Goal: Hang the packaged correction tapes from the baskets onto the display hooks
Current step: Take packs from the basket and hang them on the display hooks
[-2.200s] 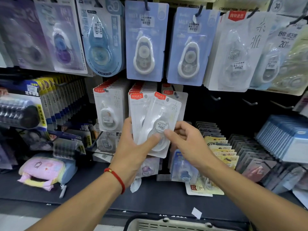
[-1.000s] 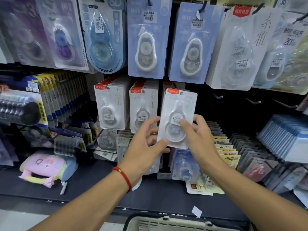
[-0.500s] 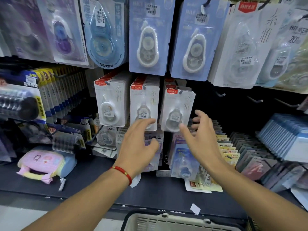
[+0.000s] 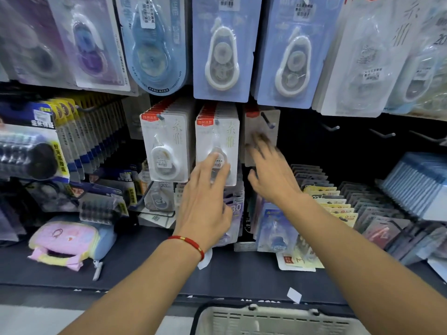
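left hand (image 4: 205,201) fingers straight, touching middle tape pack (image 4: 217,151); right hand (image 4: 271,175) blurred, beside third hook (image 4: 268,122).

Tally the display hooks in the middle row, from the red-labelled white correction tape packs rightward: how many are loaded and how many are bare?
Loaded hooks: 3
Bare hooks: 3
Total: 6

We count three hooks of white red-tabbed correction tape packs: left stack (image 4: 167,146), middle stack (image 4: 217,141), right pack (image 4: 262,131), blurred. Two light-blue carded tapes above (image 4: 221,49) (image 4: 294,54). Three bare hooks at right (image 4: 331,128) (image 4: 387,135) (image 4: 433,140). One basket (image 4: 273,320) nearest us. Two hands: left (image 4: 205,204), right (image 4: 271,172).
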`<action>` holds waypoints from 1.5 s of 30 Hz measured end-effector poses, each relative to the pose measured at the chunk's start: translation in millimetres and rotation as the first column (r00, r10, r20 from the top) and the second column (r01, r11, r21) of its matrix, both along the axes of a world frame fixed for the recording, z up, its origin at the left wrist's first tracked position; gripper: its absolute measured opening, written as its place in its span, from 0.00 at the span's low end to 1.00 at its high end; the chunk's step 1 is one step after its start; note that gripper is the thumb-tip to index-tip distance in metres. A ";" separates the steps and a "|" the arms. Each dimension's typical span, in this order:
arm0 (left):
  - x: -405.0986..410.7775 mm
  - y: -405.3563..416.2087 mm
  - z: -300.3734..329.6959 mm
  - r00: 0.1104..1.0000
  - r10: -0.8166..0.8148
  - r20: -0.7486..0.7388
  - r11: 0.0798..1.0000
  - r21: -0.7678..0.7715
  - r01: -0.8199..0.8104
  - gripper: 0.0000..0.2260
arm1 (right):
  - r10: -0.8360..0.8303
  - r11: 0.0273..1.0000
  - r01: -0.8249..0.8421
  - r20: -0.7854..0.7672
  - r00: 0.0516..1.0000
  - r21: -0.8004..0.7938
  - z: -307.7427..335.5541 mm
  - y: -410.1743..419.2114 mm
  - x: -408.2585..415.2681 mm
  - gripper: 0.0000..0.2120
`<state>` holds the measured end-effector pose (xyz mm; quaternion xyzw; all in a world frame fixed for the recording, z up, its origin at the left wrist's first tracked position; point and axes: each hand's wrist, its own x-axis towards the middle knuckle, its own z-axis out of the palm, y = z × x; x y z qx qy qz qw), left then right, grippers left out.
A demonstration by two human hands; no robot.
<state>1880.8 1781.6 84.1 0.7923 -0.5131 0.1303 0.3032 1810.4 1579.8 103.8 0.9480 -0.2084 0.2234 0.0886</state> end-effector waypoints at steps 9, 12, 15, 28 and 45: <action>6.3 2.8 -6.5 0.999 -0.040 0.006 0.999 0.011 0.040 0.35 | 0.029 0.979 -0.014 -0.073 0.997 0.204 2.5 -31.9 15.0 0.34; 4.0 6.6 -7.7 0.998 -0.053 0.021 0.999 0.011 0.053 0.33 | 0.060 0.973 -0.055 -0.014 0.998 0.226 2.1 -23.6 -5.2 0.30; 0.3 12.6 -12.8 0.996 -0.078 0.049 0.996 0.045 0.076 0.29 | 0.089 0.960 -0.094 0.032 0.996 0.263 -6.8 -10.5 -40.1 0.26; -97.5 62.4 -146.7 0.893 -0.402 -0.205 0.316 0.884 0.345 0.21 | 0.273 0.745 0.204 -0.569 0.776 0.636 -169.4 79.4 -177.6 0.10; -169.1 111.9 -292.7 0.834 0.222 -0.506 0.382 0.832 0.403 0.20 | -0.151 0.477 0.704 -0.740 0.656 0.526 -397.0 111.0 -292.6 0.30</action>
